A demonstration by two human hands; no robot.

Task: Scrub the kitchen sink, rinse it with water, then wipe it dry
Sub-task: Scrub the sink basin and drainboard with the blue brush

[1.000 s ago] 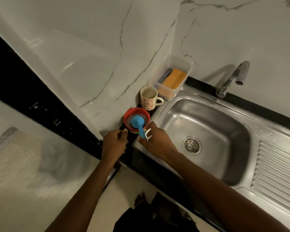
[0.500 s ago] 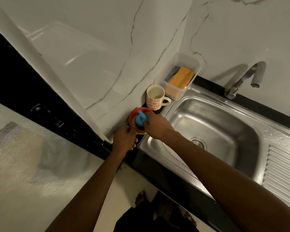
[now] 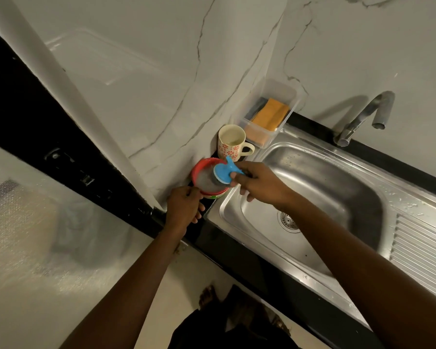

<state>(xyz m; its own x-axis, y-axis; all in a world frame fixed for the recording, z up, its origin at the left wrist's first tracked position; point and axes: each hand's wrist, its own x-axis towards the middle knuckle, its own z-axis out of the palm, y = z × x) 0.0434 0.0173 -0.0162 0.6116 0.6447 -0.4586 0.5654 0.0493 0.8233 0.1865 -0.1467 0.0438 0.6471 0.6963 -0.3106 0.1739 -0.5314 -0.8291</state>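
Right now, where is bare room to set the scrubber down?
Bare: the sink basin around the drain, and the drainboard right of it. Crowded: the corner left of the basin: mug, red tub, clear box, left hand, right hand holding the scrubber.

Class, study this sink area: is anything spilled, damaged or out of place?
Nothing looks damaged or askew. Only a few water droplets sit on the drainboard right of the sink basin; the mug holds cloudy liquid.

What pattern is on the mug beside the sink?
Cream mug with red-orange floral motifs, clearest in the head view.
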